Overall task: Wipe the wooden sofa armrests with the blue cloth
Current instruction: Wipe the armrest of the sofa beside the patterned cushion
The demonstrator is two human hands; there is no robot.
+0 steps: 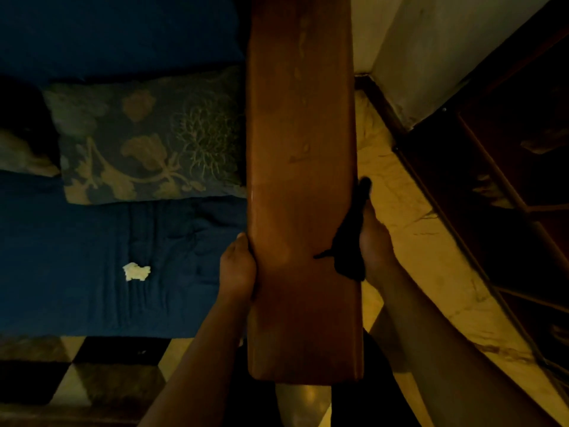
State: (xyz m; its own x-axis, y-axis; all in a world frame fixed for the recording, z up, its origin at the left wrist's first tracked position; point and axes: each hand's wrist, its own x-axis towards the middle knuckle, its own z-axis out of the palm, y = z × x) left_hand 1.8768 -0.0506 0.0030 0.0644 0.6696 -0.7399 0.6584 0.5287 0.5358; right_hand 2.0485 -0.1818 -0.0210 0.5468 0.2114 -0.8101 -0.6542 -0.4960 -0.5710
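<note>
At centre, the armrest (303, 192) runs near to far. The left hand (237, 266) grips its left edge; the right hand (377, 245) presses the cloth (351, 241) against its right edge.

Cushion (147, 140) is crowding the armrest's (301, 180) left side. Right side's facing open floor (409, 241), cabinet (508, 180) sitting further out.

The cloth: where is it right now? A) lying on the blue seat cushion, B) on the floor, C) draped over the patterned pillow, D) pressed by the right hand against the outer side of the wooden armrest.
D: the dark cloth sits between the right hand and the outer edge of the armrest.
</note>
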